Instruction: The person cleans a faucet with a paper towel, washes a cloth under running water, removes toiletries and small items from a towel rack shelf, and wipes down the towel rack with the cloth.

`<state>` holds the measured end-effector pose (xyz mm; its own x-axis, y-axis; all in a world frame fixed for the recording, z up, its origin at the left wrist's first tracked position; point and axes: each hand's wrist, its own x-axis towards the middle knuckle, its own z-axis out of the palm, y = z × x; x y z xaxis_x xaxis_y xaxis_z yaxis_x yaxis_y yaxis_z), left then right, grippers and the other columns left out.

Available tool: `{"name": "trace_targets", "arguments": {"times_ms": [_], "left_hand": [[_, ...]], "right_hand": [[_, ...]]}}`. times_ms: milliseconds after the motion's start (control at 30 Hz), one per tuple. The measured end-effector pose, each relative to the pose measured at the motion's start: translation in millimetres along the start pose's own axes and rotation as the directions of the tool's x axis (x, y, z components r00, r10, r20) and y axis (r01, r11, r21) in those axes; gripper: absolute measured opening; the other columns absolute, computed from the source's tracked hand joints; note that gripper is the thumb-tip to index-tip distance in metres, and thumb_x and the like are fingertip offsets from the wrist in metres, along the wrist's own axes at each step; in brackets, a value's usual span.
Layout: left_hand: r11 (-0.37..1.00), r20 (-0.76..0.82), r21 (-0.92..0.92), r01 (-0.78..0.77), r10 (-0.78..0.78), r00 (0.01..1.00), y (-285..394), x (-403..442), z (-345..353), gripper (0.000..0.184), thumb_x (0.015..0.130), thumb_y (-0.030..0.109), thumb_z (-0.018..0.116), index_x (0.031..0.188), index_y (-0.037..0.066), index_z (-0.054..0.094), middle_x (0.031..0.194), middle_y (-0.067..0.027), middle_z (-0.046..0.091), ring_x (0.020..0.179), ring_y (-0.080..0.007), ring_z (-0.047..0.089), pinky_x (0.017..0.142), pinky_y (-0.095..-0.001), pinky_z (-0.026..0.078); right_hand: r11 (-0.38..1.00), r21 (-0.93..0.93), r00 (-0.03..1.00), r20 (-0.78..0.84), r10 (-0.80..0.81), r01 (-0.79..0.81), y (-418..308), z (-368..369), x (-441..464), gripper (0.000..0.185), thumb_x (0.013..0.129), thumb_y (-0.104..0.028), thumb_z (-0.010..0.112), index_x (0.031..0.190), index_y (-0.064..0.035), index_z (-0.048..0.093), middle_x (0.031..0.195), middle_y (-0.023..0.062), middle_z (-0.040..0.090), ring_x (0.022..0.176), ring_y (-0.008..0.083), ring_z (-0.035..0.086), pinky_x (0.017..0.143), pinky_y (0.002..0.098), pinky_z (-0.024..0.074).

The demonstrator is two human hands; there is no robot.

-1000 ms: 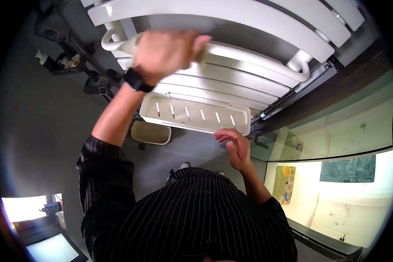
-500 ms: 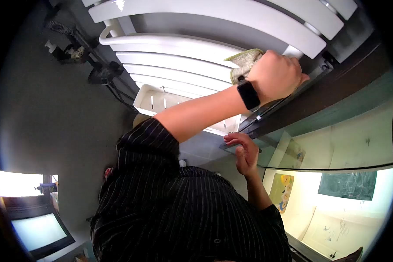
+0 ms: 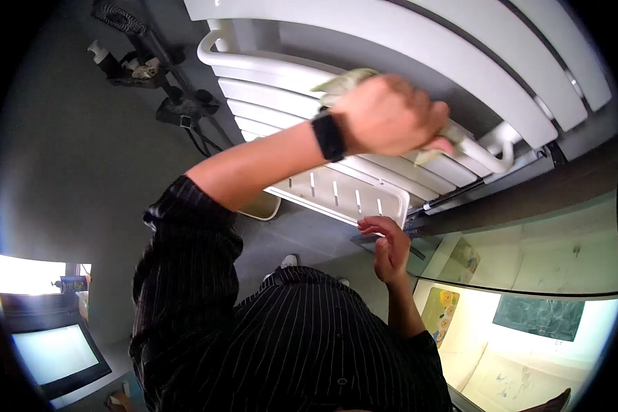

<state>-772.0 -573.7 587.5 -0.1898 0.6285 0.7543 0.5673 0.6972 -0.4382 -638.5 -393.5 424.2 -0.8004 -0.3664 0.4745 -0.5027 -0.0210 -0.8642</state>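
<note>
My left hand (image 3: 386,115), with a black watch (image 3: 328,136) on its wrist, is closed round a greenish-beige cloth (image 3: 347,84). The cloth is pressed against the round front bar (image 3: 271,65) of a white slatted towel rack (image 3: 384,31), and its edges stick out on both sides of the hand. Lower down, my right hand (image 3: 391,250) hangs in the air with bent, parted fingers and holds nothing. Nearest to it is a white slotted tray (image 3: 347,189) below the rack.
A glass panel (image 3: 542,254) stands on the right, before a lit area with a green board (image 3: 539,317). At the left, a shower fitting (image 3: 185,106) and a pump bottle (image 3: 103,58) are on the grey wall. A lit screen (image 3: 58,353) shows lower left.
My left hand has slid the cloth leftward along the bar, away from its right end. The view has shifted, showing more of the tray and floor. My right hand keeps nearly the same pose.
</note>
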Motion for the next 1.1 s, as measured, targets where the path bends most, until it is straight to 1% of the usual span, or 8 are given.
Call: {"name": "trace_targets", "arguments": {"times_ms": [200, 400, 600, 733, 800, 900, 1033, 1100], "left_hand": [[0.998, 0.028, 0.059, -0.031, 0.029, 0.999, -92.6, -77.1, -32.5, 0.057, 0.098, 0.066, 0.038, 0.076, 0.015, 0.052, 0.057, 0.0019, 0.046, 0.044, -0.014, 0.046, 0.045, -0.0298, 0.042], [0.995, 0.126, 0.089, -0.047, 0.036, 0.991, -158.2, -130.0, -69.0, 0.06, 0.095, 0.065, 0.048, 0.09, 0.008, 0.066, 0.07, -0.0042, 0.064, 0.055, -0.0203, 0.062, 0.051, -0.0313, 0.051], [0.964, 0.266, -0.267, 0.012, 0.062, 0.962, -216.1, -155.1, -84.1, 0.055, 0.103, 0.048, 0.043, 0.091, 0.0, 0.066, 0.08, -0.0146, 0.065, 0.069, -0.0346, 0.062, 0.067, -0.0424, 0.05], [0.881, 0.1, -0.381, 0.279, -0.261, 0.96, -200.2, -165.0, -75.4, 0.027, 0.099, 0.019, 0.055, 0.091, -0.003, 0.067, 0.085, -0.0192, 0.067, 0.075, -0.0386, 0.062, 0.067, -0.0437, 0.049], [0.869, 0.201, -0.137, 0.475, -0.446, 0.872, -181.9, -160.6, -77.9, 0.03, 0.101, 0.021, 0.053, 0.092, -0.001, 0.07, 0.084, -0.018, 0.068, 0.076, -0.0364, 0.064, 0.067, -0.0423, 0.05], [0.89, 0.15, 0.1, 0.445, -0.456, 0.877, -127.4, -115.9, -79.2, 0.042, 0.105, 0.03, 0.048, 0.085, 0.002, 0.072, 0.07, -0.0142, 0.066, 0.06, -0.0338, 0.062, 0.06, -0.0409, 0.049], [0.946, 0.105, 0.016, 0.323, -0.323, 0.941, -71.1, -69.9, -52.3, 0.041, 0.106, 0.033, 0.048, 0.079, 0.007, 0.066, 0.058, -0.0062, 0.057, 0.047, -0.0215, 0.052, 0.049, -0.0356, 0.043], [0.96, 0.072, -0.037, 0.277, -0.274, 0.959, -27.0, -34.5, -31.0, 0.033, 0.099, 0.038, 0.058, 0.087, 0.008, 0.063, 0.061, -0.0064, 0.058, 0.052, -0.0246, 0.057, 0.054, -0.038, 0.045]], "right_hand": [[1.0, -0.008, 0.999, -0.038, 0.027, -0.028, 14.8, 33.1, 19.4, 0.04, 0.105, -0.032, 0.047, 0.118, 0.0031, 0.062, 0.107, 0.0189, 0.069, 0.094, 0.0267, 0.068, 0.08, 0.0365, 0.0548], [1.0, -0.018, 1.0, 0.005, 0.009, -0.009, 15.2, 64.8, 37.4, 0.047, 0.105, -0.036, 0.046, 0.119, 0.0071, 0.059, 0.107, 0.0202, 0.066, 0.095, 0.026, 0.066, 0.082, 0.0362, 0.0536], [0.996, -0.089, 1.0, -0.003, 0.021, -0.021, 1.8, 65.6, 21.3, 0.036, 0.103, -0.028, 0.051, 0.118, 0.0019, 0.063, 0.107, 0.018, 0.069, 0.093, 0.0266, 0.068, 0.083, 0.0373, 0.0543], [0.994, -0.107, 1.0, -0.009, 0.002, -0.003, 2.6, 60.5, 14.9, 0.033, 0.101, -0.026, 0.053, 0.12, 0.0, 0.062, 0.108, 0.0162, 0.07, 0.093, 0.0266, 0.068, 0.083, 0.037, 0.0545], [0.993, -0.122, 1.0, 0.009, 0.002, -0.001, 2.6, 51.4, 8.1, 0.043, 0.105, -0.034, 0.047, 0.119, 0.0038, 0.061, 0.106, 0.0181, 0.069, 0.09, 0.0251, 0.067, 0.081, 0.0359, 0.0537], [0.99, -0.142, 1.0, -0.001, -0.01, 0.01, -1.5, 35.6, -0.7, 0.039, 0.105, -0.031, 0.048, 0.121, 0.0019, 0.061, 0.107, 0.0169, 0.069, 0.09, 0.0247, 0.067, 0.081, 0.0358, 0.0537], [0.995, -0.101, 1.0, 0.009, 0.006, -0.005, -3.3, 14.2, -17.2, 0.034, 0.102, -0.026, 0.052, 0.123, -0.0012, 0.062, 0.11, 0.0163, 0.069, 0.092, 0.0252, 0.067, 0.082, 0.0368, 0.0535], [0.998, -0.068, 1.0, 0.016, 0.008, -0.007, -4.1, 0.7, -24.5, 0.031, 0.1, -0.021, 0.056, 0.124, -0.0034, 0.061, 0.112, 0.0164, 0.068, 0.094, 0.0262, 0.067, 0.083, 0.0376, 0.0535]]}}
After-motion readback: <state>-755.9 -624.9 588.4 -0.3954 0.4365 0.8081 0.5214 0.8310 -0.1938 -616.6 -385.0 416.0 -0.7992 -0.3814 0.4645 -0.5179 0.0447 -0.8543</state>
